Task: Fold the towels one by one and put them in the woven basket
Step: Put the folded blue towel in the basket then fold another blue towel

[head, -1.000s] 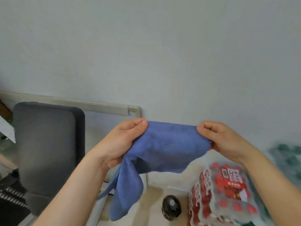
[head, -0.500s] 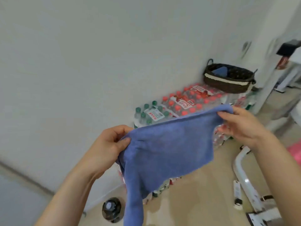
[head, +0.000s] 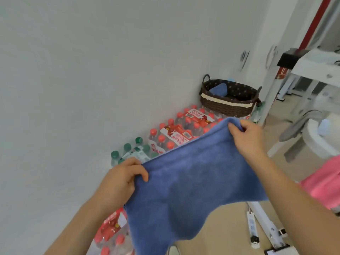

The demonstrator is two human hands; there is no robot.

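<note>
Holding the blue towel (head: pixel 191 183) stretched in the air well short of the basket (head: pixel 229 102), you pinch its top edge at both corners: your left hand (head: pixel 121 183) has its fingers curled tight over the corner farther from the basket, and your right hand (head: pixel 246 137) has its fingers clamped on the corner nearer it. The basket sits on packs of red-capped bottles (head: pixel 176 133) against the wall (head: pixel 92 70), with another blue cloth (head: pixel 219 89) already inside it.

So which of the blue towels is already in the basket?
The small folded blue towel lying inside the woven basket. The other blue towel hangs spread between the left hand and right hand.
</note>
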